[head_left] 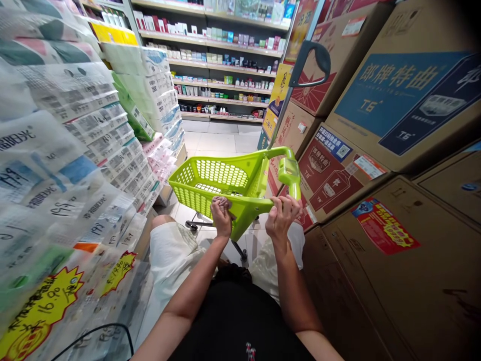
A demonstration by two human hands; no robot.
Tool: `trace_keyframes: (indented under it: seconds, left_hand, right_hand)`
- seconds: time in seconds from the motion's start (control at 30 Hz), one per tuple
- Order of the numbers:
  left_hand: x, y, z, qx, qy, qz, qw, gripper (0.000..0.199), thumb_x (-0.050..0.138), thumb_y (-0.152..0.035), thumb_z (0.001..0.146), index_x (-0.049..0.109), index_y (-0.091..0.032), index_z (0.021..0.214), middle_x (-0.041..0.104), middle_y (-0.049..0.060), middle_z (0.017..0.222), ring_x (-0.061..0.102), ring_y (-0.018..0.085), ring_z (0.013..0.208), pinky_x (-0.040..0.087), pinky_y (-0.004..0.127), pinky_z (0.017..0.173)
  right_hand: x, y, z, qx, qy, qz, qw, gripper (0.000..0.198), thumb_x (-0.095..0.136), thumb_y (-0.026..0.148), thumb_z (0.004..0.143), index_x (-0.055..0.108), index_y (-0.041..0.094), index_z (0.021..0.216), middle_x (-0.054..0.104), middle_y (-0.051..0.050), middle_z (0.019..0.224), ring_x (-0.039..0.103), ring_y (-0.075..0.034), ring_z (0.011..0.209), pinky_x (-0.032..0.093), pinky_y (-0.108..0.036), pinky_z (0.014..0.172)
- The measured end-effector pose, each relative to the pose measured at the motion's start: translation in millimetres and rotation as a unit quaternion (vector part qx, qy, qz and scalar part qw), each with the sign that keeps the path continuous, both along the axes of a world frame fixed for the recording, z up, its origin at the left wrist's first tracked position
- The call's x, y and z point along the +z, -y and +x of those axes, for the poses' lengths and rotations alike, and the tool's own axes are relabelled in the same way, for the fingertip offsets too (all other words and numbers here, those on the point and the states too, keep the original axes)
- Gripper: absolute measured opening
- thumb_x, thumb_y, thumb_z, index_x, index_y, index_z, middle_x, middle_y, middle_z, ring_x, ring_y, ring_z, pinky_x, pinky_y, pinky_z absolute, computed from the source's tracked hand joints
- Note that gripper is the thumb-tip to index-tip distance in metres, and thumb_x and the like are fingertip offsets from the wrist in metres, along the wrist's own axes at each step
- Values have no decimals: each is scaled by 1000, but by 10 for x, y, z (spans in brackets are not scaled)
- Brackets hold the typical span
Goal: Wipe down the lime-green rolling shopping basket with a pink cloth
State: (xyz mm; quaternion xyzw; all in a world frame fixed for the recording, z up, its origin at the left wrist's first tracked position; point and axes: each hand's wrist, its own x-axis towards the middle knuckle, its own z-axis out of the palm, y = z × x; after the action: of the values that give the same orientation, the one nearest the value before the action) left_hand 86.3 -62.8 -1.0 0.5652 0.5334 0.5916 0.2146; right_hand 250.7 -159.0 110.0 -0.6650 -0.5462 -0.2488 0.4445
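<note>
A lime-green shopping cart (246,213) with a perforated basket stands close in front of me, turned sideways. At the basket's near side my left hand (223,219) is closed around a crumpled greyish-brown cloth (221,201), pressed against the rim. My right hand (281,216) wraps its fingers round the near end of the cart's green handle (295,185). No goods show inside the part of the basket I can see. Dark caster wheels (191,225) rest on the floor beneath, between my knees.
Stacked tissue packs (101,135) with yellow price signs (48,306) line the left. Large cardboard cartons (376,220) rise on the right. A grey pole with a looped handle (311,62) leans behind the cart. Shelves of small products (225,67) stand ahead, past white floor tiles (214,143).
</note>
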Motion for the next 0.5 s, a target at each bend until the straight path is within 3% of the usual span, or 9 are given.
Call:
trace_keyframes:
  seconds: [0.23,0.4,0.5]
  left_hand:
    - [-458,208,7,-12,-36,-36,999,15,49,-36,99,53,-21,100,54,10,99,56,27,96,50,48,93]
    - [-246,28,83,21,-10,21,1000,17,49,-38,102,54,-22,103,55,10,103,56,27,103,48,46,98]
    - [-284,53,87,16,-28,26,999,15,49,-36,101,53,-22,100,54,10,102,55,27,101,48,46,96]
  right_hand:
    - [0,-11,3,7,9,6,1000,36,37,23,94,70,21,110,66,-10,114,47,-30,131,28,-57,116]
    - [-1,-10,-1,2,8,0,1000,36,38,23,93,70,22,110,65,-10,114,47,-30,131,29,-57,115]
    - [0,-7,5,0,11,0,1000,37,37,23,93,70,22,111,66,-10,115,47,-31,131,29,-56,114]
